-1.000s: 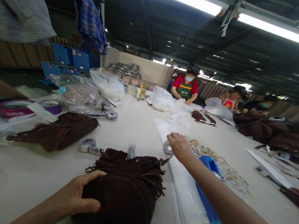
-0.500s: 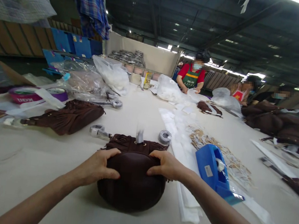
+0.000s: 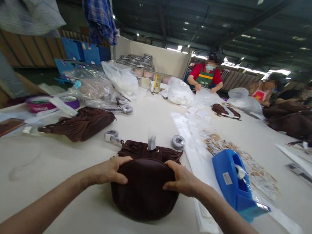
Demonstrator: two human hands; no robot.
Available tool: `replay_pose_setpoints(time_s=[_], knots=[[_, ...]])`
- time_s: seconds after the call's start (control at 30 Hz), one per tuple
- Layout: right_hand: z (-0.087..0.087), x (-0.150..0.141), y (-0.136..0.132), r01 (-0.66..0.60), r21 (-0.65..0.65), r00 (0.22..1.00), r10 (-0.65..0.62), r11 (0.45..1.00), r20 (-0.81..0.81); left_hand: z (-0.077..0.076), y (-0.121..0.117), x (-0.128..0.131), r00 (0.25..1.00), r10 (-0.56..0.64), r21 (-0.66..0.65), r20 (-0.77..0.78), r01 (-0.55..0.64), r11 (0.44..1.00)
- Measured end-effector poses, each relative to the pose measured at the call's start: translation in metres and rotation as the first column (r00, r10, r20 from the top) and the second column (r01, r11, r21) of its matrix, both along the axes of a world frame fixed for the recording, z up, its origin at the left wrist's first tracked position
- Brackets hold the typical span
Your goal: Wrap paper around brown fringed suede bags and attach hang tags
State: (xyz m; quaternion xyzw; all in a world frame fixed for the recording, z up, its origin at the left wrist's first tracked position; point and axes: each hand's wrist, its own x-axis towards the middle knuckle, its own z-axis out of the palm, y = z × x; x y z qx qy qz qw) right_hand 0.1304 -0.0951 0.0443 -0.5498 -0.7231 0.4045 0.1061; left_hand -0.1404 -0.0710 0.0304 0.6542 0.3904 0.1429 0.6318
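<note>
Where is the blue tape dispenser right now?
In the head view, the blue tape dispenser sits on the table, right of the brown fringed bag and just beyond the right hand.

We find the brown bag [image 3: 145, 189] matt and suede-like, its fringe soft. The tape dispenser [image 3: 234, 181] is smooth blue plastic. The surface [image 3: 56, 181] looks matt, cloth-covered.

Far left: pink tape roll [image 3: 41, 105], white lettering on side, blurred, unreadable. Far end of tabletop: person's green apron [image 3: 207, 80], white print on chest, too small to read. Near right: blue tape dispenser [image 3: 234, 183], pale sticker, text illegible.
</note>
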Motion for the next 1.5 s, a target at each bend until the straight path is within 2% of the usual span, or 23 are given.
replay_pose_setpoints(time_s=[0.13,0.3,0.33,0.37,0.4,0.43,0.47,0.5,0.53,0.57,0.6,0.63,0.7,0.8,0.87,0.97,1.03,1.17,1.27,1.33,1.43,1.5], knots=[[-0.01,0.003,-0.004,-0.005,-0.003,1.0,0.005,1.0,-0.009,-0.002,0.002,-0.001,0.999,-0.026,-0.037,-0.022,0.026,0.999],[-0.007,0.004,-0.011,-0.042,0.077,0.996,0.036,0.996,0.076,0.001,0.002,0.001,0.996,-0.037,-0.029,-0.079,0.035,0.999],[-0.008,0.004,-0.014,-0.061,0.122,0.992,0.047,0.991,0.113,0.001,0.0,0.001,0.994,-0.042,0.015,-0.101,0.044,0.999],[-0.01,0.004,-0.018,-0.088,0.184,0.986,0.06,0.979,0.156,-0.002,-0.002,0.0,0.99,-0.045,0.112,-0.131,0.06,0.992],[-0.014,0.004,-0.022,-0.127,0.264,0.976,0.073,0.956,0.207,-0.006,-0.005,-0.002,0.985,-0.042,0.263,-0.17,0.086,0.961],[-0.02,0.004,-0.026,-0.18,0.356,0.961,0.088,0.917,0.261,-0.013,-0.009,-0.004,0.978,-0.032,0.451,-0.208,0.125,0.884],[-0.028,0.004,-0.031,-0.241,0.452,0.945,0.101,0.859,0.313,-0.021,-0.013,-0.006,0.973,-0.017,0.646,-0.232,0.167,0.745],[-0.037,0.004,-0.036,-0.304,0.544,0.929,0.115,0.782,0.352,-0.031,-0.017,-0.009,0.971,0.007,0.803,-0.24,0.195,0.563],[-0.047,0.004,-0.04,-0.353,0.619,0.917,0.128,0.701,0.378,-0.041,-0.02,-0.012,0.974,0.025,0.904,-0.224,0.198,0.379],[-0.056,0.004,-0.043,-0.382,0.674,0.912,0.138,0.633,0.387,-0.051,-0.024,-0.014,0.979,0.045,0.957,-0.2,0.185,0.223],[-0.063,0.004,-0.045,-0.392,0.71,0.912,0.149,0.585,0.382,-0.059,-0.026,-0.017,0.982,0.063,0.979,-0.18,0.173,0.11],[-0.068,0.005,-0.047,-0.392,0.729,0.915,0.156,0.561,0.372,-0.065,-0.028,-0.019,0.983,0.076,0.986,-0.166,0.164,0.025],[-0.071,0.006,-0.048,-0.39,0.731,0.917,0.16,0.561,0.366,-0.069,-0.029,-0.021,0.977,0.11,0.98,-0.181,0.188,-0.061],[-0.062,0.009,-0.047,-0.39,0.712,0.916,0.169,0.584,0.363,-0.06,-0.031,-0.022,0.961,0.148,0.962,-0.232,0.249,-0.11],[-0.057,0.012,-0.047,-0.355,0.713,0.931,0.162,0.604,0.326,-0.052,-0.031,-0.022,0.961,0.16,0.967,-0.225,0.24,-0.086],[-0.057,0.014,-0.046,-0.303,0.716,0.952,0.161,0.629,0.261,-0.048,-0.031,-0.019,0.968,0.149,0.978,-0.204,0.207,-0.009],[-0.063,0.015,-0.046,-0.314,0.732,0.949,0.175,0.604,0.262,-0.051,-0.03,-0.017,0.97,0.129,0.978,-0.207,0.209,0.001],[-0.075,0.015,-0.045,-0.36,0.778,0.931,0.142,0.514,0.337,-0.063,-0.027,-0.018,0.973,0.15,0.981,-0.172,0.184,-0.068],[-0.076,0.015,-0.045,-0.412,0.757,0.903,0.119,0.507,0.412,-0.071,-0.027,-0.021,0.961,0.183,0.968,-0.206,0.227,-0.107],[-0.076,0.014,-0.045,-0.434,0.766,0.892,0.106,0.474,0.439,-0.073,-0.027,-0.023,0.951,0.201,0.956,-0.235,0.264,-0.131],[-0.075,0.011,-0.046,-0.434,0.794,0.891,0.073,0.425,0.448,-0.073,-0.025,-0.025,0.934,0.223,0.934,-0.278,0.317,-0.167],[-0.074,0.008,-0.046,-0.442,0.787,0.883,0.056,0.43,0.465,-0.07,-0.023,-0.028,0.926,0.222,0.92,-0.305,0.347,-0.182]])
